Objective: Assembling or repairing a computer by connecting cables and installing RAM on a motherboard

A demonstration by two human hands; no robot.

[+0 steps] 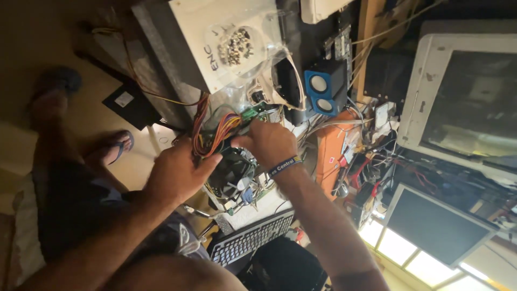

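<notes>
My left hand point(177, 173) is closed around a bundle of orange, yellow and red wires point(215, 130). My right hand point(269, 143), with a dark wristband on its wrist, pinches the same bundle's end next to a green circuit board point(257, 111). Both hands are just above a black cooler fan point(232, 171) on a bare motherboard. What the right fingertips pinch is hidden by the wires.
A clear tub of screws point(237, 46) rests on a white computer case point(188, 27). Blue speakers point(323, 89), an orange box point(329, 153) and tangled cables lie to the right. A keyboard point(250, 240), a boxy old monitor point(463, 91) and a flat screen point(436, 223) surround the spot.
</notes>
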